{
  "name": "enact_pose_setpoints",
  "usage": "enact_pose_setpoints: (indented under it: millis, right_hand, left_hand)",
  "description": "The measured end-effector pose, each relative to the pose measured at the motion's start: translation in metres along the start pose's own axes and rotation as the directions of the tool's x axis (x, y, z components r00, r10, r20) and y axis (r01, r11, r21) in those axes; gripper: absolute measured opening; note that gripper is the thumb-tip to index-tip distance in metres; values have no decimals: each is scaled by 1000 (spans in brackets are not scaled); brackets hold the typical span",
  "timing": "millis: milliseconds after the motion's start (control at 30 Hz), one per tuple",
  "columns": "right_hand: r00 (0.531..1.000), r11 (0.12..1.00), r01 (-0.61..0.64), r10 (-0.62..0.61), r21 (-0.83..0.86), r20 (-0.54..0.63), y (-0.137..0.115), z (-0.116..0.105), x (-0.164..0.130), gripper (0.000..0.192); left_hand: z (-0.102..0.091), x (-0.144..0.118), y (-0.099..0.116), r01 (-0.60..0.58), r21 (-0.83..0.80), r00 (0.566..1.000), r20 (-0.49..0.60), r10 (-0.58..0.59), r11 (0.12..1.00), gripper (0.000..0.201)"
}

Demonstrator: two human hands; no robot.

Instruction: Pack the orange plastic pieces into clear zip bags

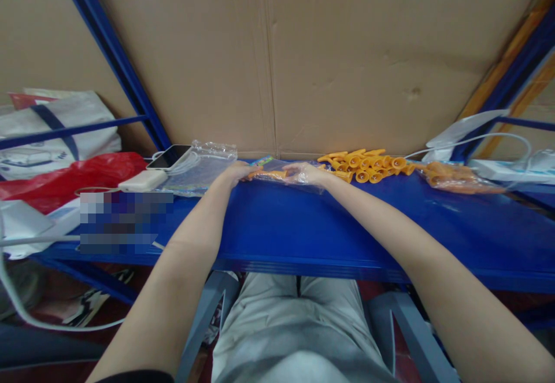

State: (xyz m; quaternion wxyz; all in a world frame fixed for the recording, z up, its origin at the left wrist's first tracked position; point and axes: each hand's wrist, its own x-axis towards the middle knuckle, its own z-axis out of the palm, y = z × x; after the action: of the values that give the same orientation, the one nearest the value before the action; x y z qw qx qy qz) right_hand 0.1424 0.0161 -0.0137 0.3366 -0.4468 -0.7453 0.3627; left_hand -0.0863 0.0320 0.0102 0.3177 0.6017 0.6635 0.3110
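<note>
Both hands, left hand (237, 172) and right hand (309, 172), grasping one orange piece (272, 173) in clear bag (289, 178); loose pile (368, 166) too blurred for counting

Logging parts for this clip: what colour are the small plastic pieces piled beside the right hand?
Orange-yellow: the plastic pieces on the blue shelf, clearest in the head view.

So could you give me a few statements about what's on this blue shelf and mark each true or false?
1. Both hands, left hand and right hand, hold a clear bag with an orange piece inside. True.
2. The loose orange pieces lie left of the hands. False: they lie to the right.
3. A phone lies on the blue shelf. True.
4. The red bag sits at the right end. False: it sits at the left.
</note>
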Motion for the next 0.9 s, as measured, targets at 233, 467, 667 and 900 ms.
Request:
enact_pose_setpoints:
  millis: [233,467,667,900]
  right_hand:
    - [997,954,24,-43,-297,-57,-6,-26,-19,36]
    - [972,752,-56,-109,-657,-207,-8,-73,-61,18]
    - [936,555,-311,39,-771,-350,-12,-91,-85,18]
    - [950,387,-294,216,-874,-224,-16,-88,-90,31]
  left_hand:
    - [-1,2,0,32,-24,998,-46,-33,999,27]
    - [-2,9,-4,71,289,980,-196,-14,955,25]
    - [3,10,-7,24,590,947,-272,171,807,43]
    - [24,22,-13,-311,654,892,-50,450,690,48]
